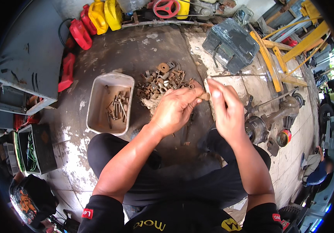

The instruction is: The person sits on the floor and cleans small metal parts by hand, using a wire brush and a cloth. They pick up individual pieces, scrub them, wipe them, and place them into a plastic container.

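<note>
My left hand (176, 108) is closed in a pinch on a small rusty metal piece (205, 96), held up over the floor. Its exact kind is hard to make out, since the fingers cover part of it. Close beside it, my right hand (228, 110) is open, its fingers stretched out together and the thumb apart. Behind my left hand lies a heap of rusty hardware (163, 77) with washers, clamps and bolts. A crumpled pale rag (150, 103) sits at the heap's near edge. To the left stands a worn rectangular tub (91, 104) holding several long bolts (117, 105).
Red and yellow jerrycans (98, 17) line the back left, near a grey metal cabinet (29, 42). At the back right are a dark toolbox (231, 44) and a yellow frame (268, 58). A greasy axle-like part (275, 116) and a small can (284, 138) lie to the right.
</note>
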